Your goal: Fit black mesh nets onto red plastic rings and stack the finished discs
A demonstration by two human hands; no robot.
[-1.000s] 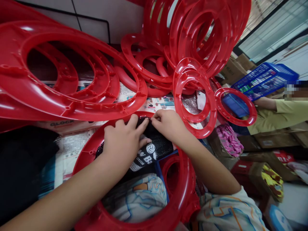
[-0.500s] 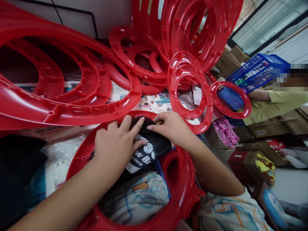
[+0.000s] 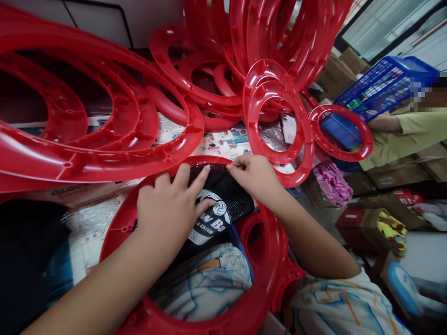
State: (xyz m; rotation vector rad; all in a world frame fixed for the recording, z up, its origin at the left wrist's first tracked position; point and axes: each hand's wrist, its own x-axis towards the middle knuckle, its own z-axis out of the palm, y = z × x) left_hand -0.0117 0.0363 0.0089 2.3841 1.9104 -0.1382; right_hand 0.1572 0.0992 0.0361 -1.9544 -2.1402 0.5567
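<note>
A large red plastic ring [image 3: 272,265] lies tilted over my lap. Black mesh fabric [image 3: 240,202] with a white printed ball logo and lettering stretches across its far part. My left hand [image 3: 169,204] rests on the fabric and the ring's far left side, fingers spread, the thumb beside the print. At the far rim, my right hand [image 3: 256,179] pinches the mesh edge between thumb and forefinger. How the mesh is fixed to the rim is too small to tell.
Large red rings [image 3: 167,153] lean at the left, and more red rings [image 3: 251,42] stack behind. Smaller ones [image 3: 307,153] stand beyond my right hand. Rightward are a blue basket [image 3: 391,86], a person's yellow-green clothing [image 3: 412,135], and boxes of pink [image 3: 331,184] and yellow pieces [image 3: 391,232].
My right thumb has moved up to the rim, closing against the forefinger on the mesh edge. My left hand stays spread in nearly the same place. The view has shifted slightly.
</note>
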